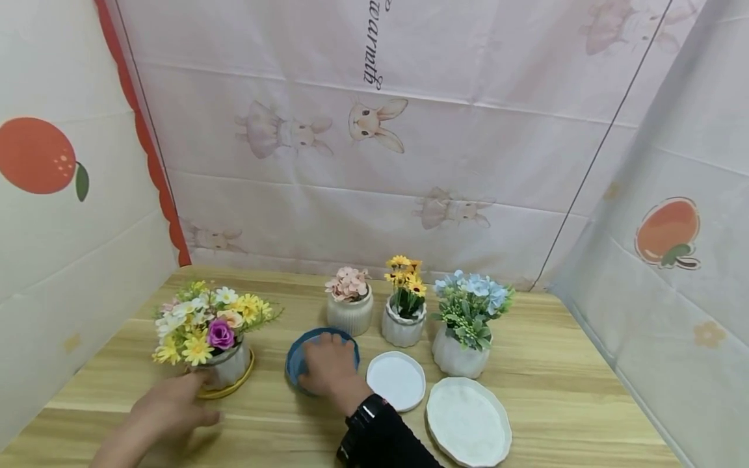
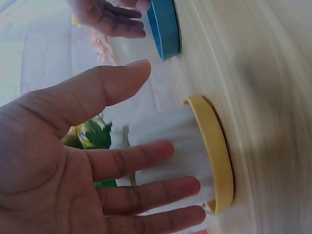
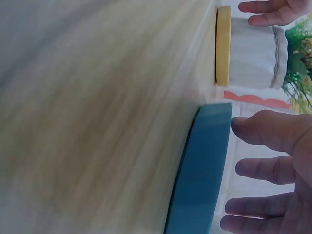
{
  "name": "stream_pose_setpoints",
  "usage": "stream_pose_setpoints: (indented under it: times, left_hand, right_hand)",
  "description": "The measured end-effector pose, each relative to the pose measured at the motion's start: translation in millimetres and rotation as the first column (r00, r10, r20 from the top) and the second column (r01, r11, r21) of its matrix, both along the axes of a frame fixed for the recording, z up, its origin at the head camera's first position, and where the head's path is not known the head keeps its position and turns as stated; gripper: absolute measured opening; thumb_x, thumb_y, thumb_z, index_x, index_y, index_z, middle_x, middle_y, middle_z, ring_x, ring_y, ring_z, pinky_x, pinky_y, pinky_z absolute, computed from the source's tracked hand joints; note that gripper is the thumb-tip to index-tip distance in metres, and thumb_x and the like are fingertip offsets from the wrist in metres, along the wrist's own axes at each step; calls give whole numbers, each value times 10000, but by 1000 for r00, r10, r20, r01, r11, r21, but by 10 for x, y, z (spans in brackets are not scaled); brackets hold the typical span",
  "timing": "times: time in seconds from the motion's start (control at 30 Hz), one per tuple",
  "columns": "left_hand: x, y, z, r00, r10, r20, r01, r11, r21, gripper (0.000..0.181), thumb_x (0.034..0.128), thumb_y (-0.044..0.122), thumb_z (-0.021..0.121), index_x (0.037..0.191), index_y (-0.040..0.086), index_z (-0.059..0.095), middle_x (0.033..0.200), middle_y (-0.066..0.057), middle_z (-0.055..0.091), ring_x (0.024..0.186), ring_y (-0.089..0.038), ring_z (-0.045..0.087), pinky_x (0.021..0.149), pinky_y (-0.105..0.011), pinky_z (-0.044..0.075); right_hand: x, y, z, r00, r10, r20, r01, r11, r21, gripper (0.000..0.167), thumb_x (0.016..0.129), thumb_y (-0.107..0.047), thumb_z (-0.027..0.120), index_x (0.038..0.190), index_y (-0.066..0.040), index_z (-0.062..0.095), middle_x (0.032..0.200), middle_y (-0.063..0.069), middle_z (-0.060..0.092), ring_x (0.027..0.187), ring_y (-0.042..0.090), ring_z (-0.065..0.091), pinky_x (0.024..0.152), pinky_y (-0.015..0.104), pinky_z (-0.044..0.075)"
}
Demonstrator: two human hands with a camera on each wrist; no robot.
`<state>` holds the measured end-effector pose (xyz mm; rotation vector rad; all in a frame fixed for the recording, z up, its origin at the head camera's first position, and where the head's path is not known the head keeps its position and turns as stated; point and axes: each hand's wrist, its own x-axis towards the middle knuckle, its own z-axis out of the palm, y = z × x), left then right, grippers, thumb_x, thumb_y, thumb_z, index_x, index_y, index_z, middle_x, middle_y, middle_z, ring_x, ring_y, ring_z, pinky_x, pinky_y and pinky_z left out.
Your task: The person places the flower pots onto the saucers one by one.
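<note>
A light grey pot [image 1: 231, 368] of mixed yellow, white and purple flowers [image 1: 219, 325] stands on a yellow saucer [image 1: 248, 372] at the left. Beside it is my left hand [image 1: 172, 409], its fingers spread and straight; in the left wrist view the fingers lie in front of the pot [image 2: 170, 131], and whether they touch it I cannot tell. My right hand [image 1: 330, 367] is over a blue round saucer [image 1: 294, 354] in the middle. Its thumb [image 3: 265, 130] is at the blue rim [image 3: 202, 165], while the other fingers extend loosely, holding nothing.
Behind stand a pink-flowered pot [image 1: 350, 313], a yellow-flowered pot [image 1: 404, 328] and a blue-flowered pot [image 1: 462, 351]. A small white saucer [image 1: 396, 381] and a larger white saucer [image 1: 469, 421] lie right of my right hand on the wooden table [image 1: 562, 403]. Printed cloth walls [image 1: 374, 175] enclose it.
</note>
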<state>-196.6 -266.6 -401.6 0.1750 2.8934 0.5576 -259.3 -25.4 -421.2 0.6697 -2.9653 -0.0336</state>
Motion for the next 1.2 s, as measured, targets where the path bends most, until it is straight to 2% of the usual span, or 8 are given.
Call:
stream_pose_setpoints:
  times: [0.13, 0.3, 0.37, 0.67, 0.83, 0.97, 1.2]
  left_hand:
    - [-13, 108, -5, 999, -38, -24, 38, 999, -1, 629, 655, 416, 800, 1115, 34, 605, 1058, -193, 613, 949, -427, 558, 772, -575, 450]
    - [-33, 259, -3, 999, -51, 4, 51, 999, -3, 751, 651, 432, 802, 1214, -3, 562, 1162, -266, 557, 1020, -469, 521, 816, -611, 418]
    - [-38, 310, 3, 999, -44, 14, 44, 999, -2, 751, 650, 434, 804, 1220, 10, 562, 1167, -260, 554, 1036, -460, 516, 817, -611, 420]
    - [-40, 525, 23, 996, -78, -49, 79, 997, 22, 674, 644, 386, 818, 1177, 41, 591, 1159, -196, 577, 1074, -419, 508, 855, -586, 413]
    - [-94, 627, 41, 995, -89, -53, 91, 995, 46, 632, 653, 360, 823, 1154, 46, 598, 1113, -159, 601, 1015, -380, 549, 827, -556, 444]
    - [-154, 670, 53, 995, -93, -44, 96, 993, 64, 619, 669, 354, 819, 1154, 41, 596, 1085, -135, 612, 979, -355, 566, 802, -536, 462]
    - [-225, 717, 30, 996, -88, -32, 90, 992, 83, 614, 683, 327, 812, 1169, 24, 591, 1118, -139, 602, 1032, -377, 538, 847, -554, 437]
  right_hand:
    - [-43, 82, 10, 1000, -11, 6, 11, 1000, -15, 445, 780, -459, 679, 1137, -198, 635, 1038, 94, 564, 938, 265, 521, 754, 463, 452]
    - [-103, 190, 9, 998, -50, 24, 51, 998, -45, 503, 786, -449, 682, 1175, -138, 608, 1039, 95, 554, 969, 258, 514, 754, 467, 443]
    - [-123, 232, 0, 998, -64, 26, 65, 996, -60, 504, 779, -441, 691, 1163, -126, 606, 1018, 89, 555, 955, 248, 523, 737, 462, 440]
    - [-167, 453, -22, 991, -119, 66, 128, 978, -163, 425, 788, -405, 707, 1095, -124, 626, 993, 82, 562, 954, 297, 536, 737, 467, 453]
    - [-221, 598, 32, 988, -98, 117, 127, 954, -271, 357, 798, -332, 707, 1056, -95, 638, 955, 70, 582, 881, 275, 564, 691, 411, 470]
    - [-289, 687, 85, 990, -54, 127, 99, 922, -376, 354, 818, -279, 695, 1082, -48, 645, 986, 73, 630, 892, 247, 591, 725, 361, 487]
    - [-365, 759, 73, 984, -52, 170, 130, 860, -493, 344, 834, -209, 683, 1100, 2, 622, 1011, 126, 627, 940, 292, 578, 766, 408, 485]
